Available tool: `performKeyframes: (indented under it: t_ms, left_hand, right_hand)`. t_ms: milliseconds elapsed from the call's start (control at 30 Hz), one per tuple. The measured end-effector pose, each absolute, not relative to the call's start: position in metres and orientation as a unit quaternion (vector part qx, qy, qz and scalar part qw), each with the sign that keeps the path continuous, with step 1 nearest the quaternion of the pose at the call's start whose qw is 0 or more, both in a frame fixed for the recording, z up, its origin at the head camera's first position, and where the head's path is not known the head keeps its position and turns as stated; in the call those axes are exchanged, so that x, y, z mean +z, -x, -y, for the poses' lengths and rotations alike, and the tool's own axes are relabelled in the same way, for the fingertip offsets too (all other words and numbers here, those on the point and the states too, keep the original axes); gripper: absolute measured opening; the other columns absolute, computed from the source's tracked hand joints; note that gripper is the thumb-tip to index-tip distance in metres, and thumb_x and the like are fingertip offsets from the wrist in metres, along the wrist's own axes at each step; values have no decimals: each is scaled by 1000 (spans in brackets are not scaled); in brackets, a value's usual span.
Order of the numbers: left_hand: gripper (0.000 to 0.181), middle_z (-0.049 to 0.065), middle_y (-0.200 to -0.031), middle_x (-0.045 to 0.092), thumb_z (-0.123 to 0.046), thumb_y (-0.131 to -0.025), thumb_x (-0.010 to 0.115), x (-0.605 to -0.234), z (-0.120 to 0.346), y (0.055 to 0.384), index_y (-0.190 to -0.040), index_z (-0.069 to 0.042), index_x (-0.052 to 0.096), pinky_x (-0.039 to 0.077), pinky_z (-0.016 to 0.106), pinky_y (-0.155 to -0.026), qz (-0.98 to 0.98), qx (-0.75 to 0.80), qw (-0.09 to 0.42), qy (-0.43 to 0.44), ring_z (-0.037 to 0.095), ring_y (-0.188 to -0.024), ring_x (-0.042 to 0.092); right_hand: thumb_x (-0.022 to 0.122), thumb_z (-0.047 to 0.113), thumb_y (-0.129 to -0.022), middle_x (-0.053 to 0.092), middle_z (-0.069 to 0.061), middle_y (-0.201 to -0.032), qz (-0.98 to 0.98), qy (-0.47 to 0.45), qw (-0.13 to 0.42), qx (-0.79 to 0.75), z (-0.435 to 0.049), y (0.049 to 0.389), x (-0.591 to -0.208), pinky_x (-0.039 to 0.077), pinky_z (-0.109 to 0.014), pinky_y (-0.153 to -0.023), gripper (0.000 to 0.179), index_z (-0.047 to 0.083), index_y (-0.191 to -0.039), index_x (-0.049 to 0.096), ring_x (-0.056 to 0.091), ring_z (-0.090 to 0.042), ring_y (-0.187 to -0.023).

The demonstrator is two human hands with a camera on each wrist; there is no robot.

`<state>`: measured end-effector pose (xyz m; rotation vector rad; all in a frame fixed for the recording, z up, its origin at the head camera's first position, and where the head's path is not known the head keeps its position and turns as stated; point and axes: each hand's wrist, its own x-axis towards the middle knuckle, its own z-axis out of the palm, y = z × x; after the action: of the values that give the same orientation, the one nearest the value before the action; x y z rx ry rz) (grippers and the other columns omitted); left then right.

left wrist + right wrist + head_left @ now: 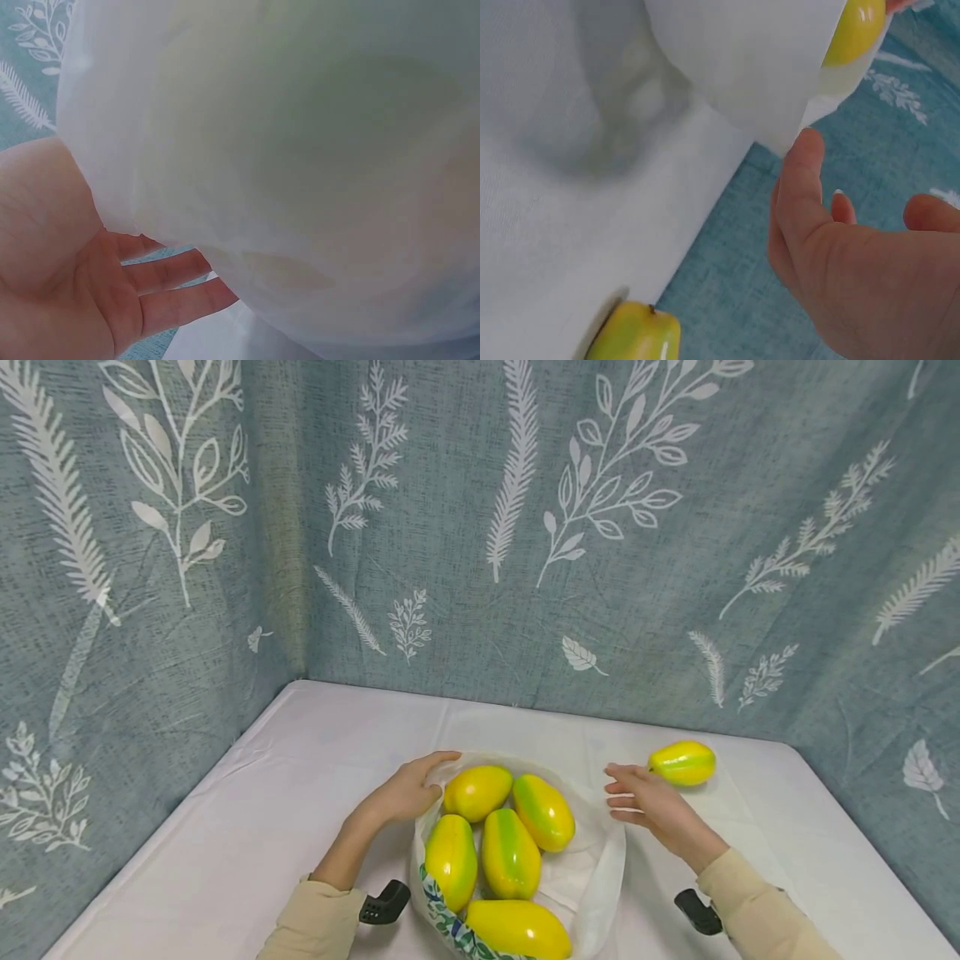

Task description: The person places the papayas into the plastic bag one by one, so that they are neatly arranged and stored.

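A white cloth-like bag (592,893) with a blue-green leaf print stands with its mouth open, several glossy yellow-green papayas (512,853) inside. At the bag's far left rim is my left hand (408,787), thumb and forefinger spread. The left wrist view shows that hand's other fingers (176,289) extended against the bag's outside; its fingertips are partly hidden. On the other side, my right hand (652,806) reaches toward the right rim with fingers extended. In the right wrist view a fingertip (808,142) meets or nearly meets the bag's edge. Nothing is gripped by the right hand.
One more papaya (682,763) lies on the white-covered table (337,735), just beyond the right hand. Blue-green curtains (450,527) with white leaf prints hang behind and at both sides of the table.
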<state>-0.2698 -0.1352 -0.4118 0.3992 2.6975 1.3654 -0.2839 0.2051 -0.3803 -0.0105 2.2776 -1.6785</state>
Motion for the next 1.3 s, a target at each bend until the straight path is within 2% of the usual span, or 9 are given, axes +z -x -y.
performKeyframes:
  t_ms: [233,400,567,867,1033,1300]
  left_hand:
    - [52,20,-141,44,6,-88,43,-414,134,272,-139,-4,46,26,57,-105,-884,446,46,-134,40,-132,34]
    - [52,20,-141,44,6,-88,43,-415,134,273,-139,-4,46,27,58,-105,-884,446,47,-133,39,-132,35]
    - [52,20,-141,43,5,-89,43,-414,133,273,-140,-4,45,26,57,-106,-883,449,49,-130,39,-132,34]
    - [52,22,-141,43,6,-88,41,-410,136,271,-140,-1,44,30,55,-103,-889,432,38,-149,35,-124,42]
    - [52,21,-141,44,5,-88,41,-411,136,272,-140,-1,44,35,51,-98,-888,433,39,-151,32,-114,45]
    - [52,21,-139,45,5,-88,42,-412,135,272,-140,-3,45,37,48,-93,-886,439,45,-142,31,-110,46]
  right_hand:
    - [43,35,-101,34,-30,-139,-792,-4,159,-590,-228,293,-382,45,-40,-95,62,-7,-144,28,42,-38,-121]
    - [45,40,-99,31,-30,-142,-781,-29,156,-603,-250,299,-386,46,-40,-94,68,-5,-145,26,37,-43,-125]
    - [40,42,-100,29,-34,-141,-788,-46,148,-596,-272,305,-388,48,-41,-92,70,-8,-145,22,36,-46,-126]
    - [39,47,-98,24,-34,-142,-797,-97,152,-576,-303,311,-388,47,-42,-92,85,-11,-147,2,33,-47,-127]
    - [41,44,-98,27,-33,-137,-786,-121,146,-589,-311,310,-392,50,-41,-88,83,-12,-147,2,40,-44,-120]
    - [41,44,-98,26,-32,-137,-762,-139,147,-616,-321,312,-397,50,-40,-88,82,-10,-148,6,42,-40,-117]
